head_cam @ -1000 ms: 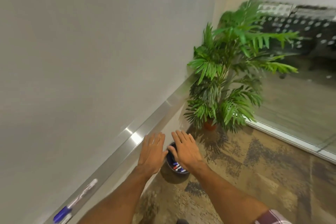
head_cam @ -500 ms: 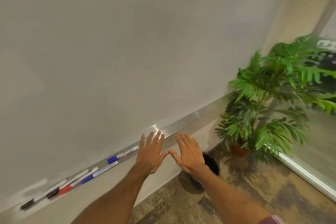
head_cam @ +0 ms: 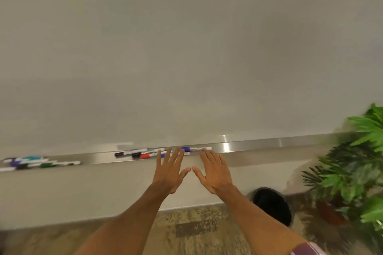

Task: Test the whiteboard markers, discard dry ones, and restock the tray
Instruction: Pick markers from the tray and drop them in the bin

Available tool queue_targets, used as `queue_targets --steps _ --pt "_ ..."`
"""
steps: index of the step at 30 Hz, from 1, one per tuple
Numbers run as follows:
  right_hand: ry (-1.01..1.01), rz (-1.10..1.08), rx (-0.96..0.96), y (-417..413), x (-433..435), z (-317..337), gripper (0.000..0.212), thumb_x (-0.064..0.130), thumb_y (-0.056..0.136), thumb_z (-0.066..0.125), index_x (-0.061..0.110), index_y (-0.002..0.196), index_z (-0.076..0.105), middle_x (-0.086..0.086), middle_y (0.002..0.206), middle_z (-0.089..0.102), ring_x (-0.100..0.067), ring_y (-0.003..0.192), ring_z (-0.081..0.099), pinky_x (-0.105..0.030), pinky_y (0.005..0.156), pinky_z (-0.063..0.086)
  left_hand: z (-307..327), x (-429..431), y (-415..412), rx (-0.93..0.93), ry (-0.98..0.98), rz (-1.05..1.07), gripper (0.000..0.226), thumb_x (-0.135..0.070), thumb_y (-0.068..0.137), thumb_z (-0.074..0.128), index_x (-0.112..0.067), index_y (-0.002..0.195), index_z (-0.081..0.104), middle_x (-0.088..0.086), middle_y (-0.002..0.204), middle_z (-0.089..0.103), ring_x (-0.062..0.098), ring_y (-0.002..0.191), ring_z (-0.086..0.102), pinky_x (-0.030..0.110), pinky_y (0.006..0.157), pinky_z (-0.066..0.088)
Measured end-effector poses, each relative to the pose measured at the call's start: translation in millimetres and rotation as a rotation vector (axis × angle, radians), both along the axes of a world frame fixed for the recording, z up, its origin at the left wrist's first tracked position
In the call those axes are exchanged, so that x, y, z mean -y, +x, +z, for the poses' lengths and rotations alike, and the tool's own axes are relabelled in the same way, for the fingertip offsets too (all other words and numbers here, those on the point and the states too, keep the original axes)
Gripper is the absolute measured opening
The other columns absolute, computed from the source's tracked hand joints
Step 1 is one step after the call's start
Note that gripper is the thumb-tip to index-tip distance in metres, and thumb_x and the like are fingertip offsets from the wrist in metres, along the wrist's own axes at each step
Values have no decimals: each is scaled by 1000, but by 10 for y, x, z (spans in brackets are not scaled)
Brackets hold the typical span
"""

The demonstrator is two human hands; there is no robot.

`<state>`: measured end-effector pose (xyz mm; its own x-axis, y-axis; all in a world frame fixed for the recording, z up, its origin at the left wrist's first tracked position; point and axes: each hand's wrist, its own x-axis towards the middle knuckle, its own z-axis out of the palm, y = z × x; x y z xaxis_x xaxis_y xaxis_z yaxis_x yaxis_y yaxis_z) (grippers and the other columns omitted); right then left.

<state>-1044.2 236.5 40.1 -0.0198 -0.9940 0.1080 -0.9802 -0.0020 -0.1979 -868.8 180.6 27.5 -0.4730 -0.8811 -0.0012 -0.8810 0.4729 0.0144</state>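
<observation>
A large blank whiteboard point(head_cam: 186, 58) fills the view, with a long metal tray point(head_cam: 269, 145) along its lower edge. Several markers lie in the tray: a black one point(head_cam: 128, 153), a red-capped one point(head_cam: 147, 155) and a blue-capped one point(head_cam: 195, 148) in the middle, and a blurred group point(head_cam: 37, 163) at the far left. My left hand point(head_cam: 169, 172) and my right hand point(head_cam: 215, 172) are held out flat in front of the tray, fingers spread and straight, thumb tips almost touching. Both hands hold nothing.
A black round bin point(head_cam: 273, 205) stands on the patterned carpet below the tray, right of my right forearm. A green potted plant point(head_cam: 352, 172) stands at the right edge. A pale wall strip point(head_cam: 83, 192) runs under the tray.
The view has swung left from the plant and bin to face the whiteboard. My hands stayed outstretched and flat, now level with the tray's markers. More markers came into view at the left.
</observation>
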Motion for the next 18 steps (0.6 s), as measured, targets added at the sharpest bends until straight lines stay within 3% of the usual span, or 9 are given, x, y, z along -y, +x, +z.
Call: queue_targets --steps 6,14,18 --pt "61 138 13 793 272 88 95 72 74 -8 22 151 16 -1 158 15 -19 146 7 -38 117 1 20 32 892 3 -56 144 74 -62 98 12 -15 136 54 8 140 54 33 127 53 52 111 4" --pt "90 256 27 2200 595 69 110 78 63 -26 23 151 10 0 159 9 -19 146 3 -41 118 2 18 130 2285 14 -35 271 74 -62 98 12 -16 135 56 7 139 55 33 125 54 53 111 5" --pt "93 298 14 2916 749 89 110 77 63 -25 23 151 13 0 158 12 -19 146 6 -38 116 0 -6 197 2989 12 2 355 76 -66 97 9 -18 138 52 7 143 50 33 128 51 52 112 1"
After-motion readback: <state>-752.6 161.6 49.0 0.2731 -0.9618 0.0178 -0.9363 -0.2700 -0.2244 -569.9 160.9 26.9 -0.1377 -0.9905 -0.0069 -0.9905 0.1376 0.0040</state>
